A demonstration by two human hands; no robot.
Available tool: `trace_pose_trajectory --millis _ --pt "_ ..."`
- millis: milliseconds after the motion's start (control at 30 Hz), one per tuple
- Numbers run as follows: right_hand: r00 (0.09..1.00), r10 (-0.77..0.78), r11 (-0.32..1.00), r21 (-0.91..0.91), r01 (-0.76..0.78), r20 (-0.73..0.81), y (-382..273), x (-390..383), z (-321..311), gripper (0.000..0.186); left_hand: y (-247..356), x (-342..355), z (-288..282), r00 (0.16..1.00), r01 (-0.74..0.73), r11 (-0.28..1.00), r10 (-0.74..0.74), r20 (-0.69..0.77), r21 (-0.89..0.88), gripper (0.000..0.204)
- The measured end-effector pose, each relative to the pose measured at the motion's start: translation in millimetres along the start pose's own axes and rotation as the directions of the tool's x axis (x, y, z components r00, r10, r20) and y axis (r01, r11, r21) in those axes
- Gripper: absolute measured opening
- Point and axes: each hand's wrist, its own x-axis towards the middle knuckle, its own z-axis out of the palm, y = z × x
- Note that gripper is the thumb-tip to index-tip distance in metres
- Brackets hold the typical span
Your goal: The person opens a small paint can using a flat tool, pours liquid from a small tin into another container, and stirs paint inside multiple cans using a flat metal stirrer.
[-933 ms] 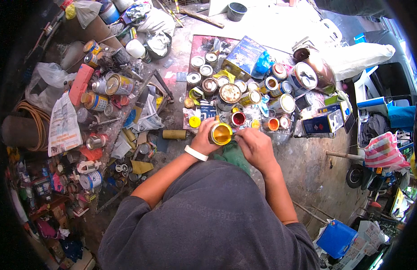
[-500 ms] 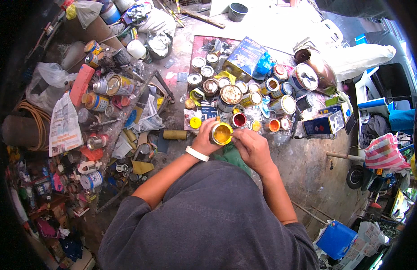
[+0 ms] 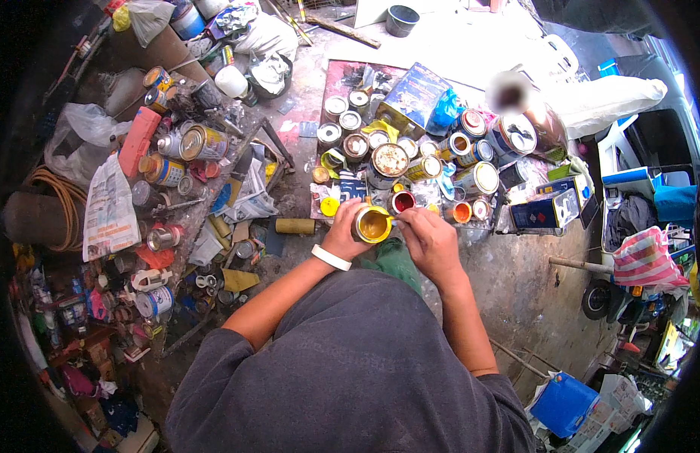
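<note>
My left hand (image 3: 345,232) is wrapped round a small paint can (image 3: 360,229), tilted so its mouth faces me. Yellow-ochre paint (image 3: 375,225) shows inside, and bright yellow paint coats the rim. Pinched in my right hand (image 3: 434,240) is a thin stirring stick (image 3: 393,221), its yellow-smeared end at the can's right rim. My fingers hide most of the stick. Just beyond my hands stand an open can of dark red paint (image 3: 403,201) and an open can of orange-red paint (image 3: 462,212). A round yellow lid (image 3: 329,206) lies to the left.
Several paint cans crowd the low work surface ahead, around a rust-stained can (image 3: 390,160) and a large blue rectangular tin (image 3: 415,98). Another blue tin (image 3: 545,212) lies at its right edge. A cluttered bench (image 3: 233,155) stands left, with a cardboard tube (image 3: 295,226) beside it.
My right hand has shifted slightly up and to the right, drawing the stick's end to the can's upper right rim. The left hand and can have stayed nearly still.
</note>
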Motion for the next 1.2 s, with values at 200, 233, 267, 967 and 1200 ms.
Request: trace_pose_trajectory --millis 200,233,267,967,1200 --pt "0.997 -0.004 1.000 -0.014 0.005 0.076 2 -2 -3 0.016 0 2 -4 1.000 -0.010 1.000 0.010 0.012 0.000 0.090" --pt "0.999 0.000 0.999 -0.047 0.002 0.041 4 0 -2 0.015 2 2 -5 1.000 0.000 1.000 0.000 0.029 -0.006 0.090" --pt "1.000 0.002 0.997 -0.080 -0.001 0.007 5 1 -2 0.015 3 3 -4 1.000 -0.002 1.000 0.002 0.025 -0.014 0.090" --pt "0.993 -0.068 0.998 -0.004 0.068 0.097 -4 -4 -7 0.017 8 10 -1 0.996 -0.074 0.997 0.075 -0.042 0.033 0.089" --pt "0.992 0.080 0.991 -0.099 -0.089 -0.093 6 -5 0 0.015 12 9 5 1.000 0.002 0.999 -0.001 -0.017 0.047 0.089"
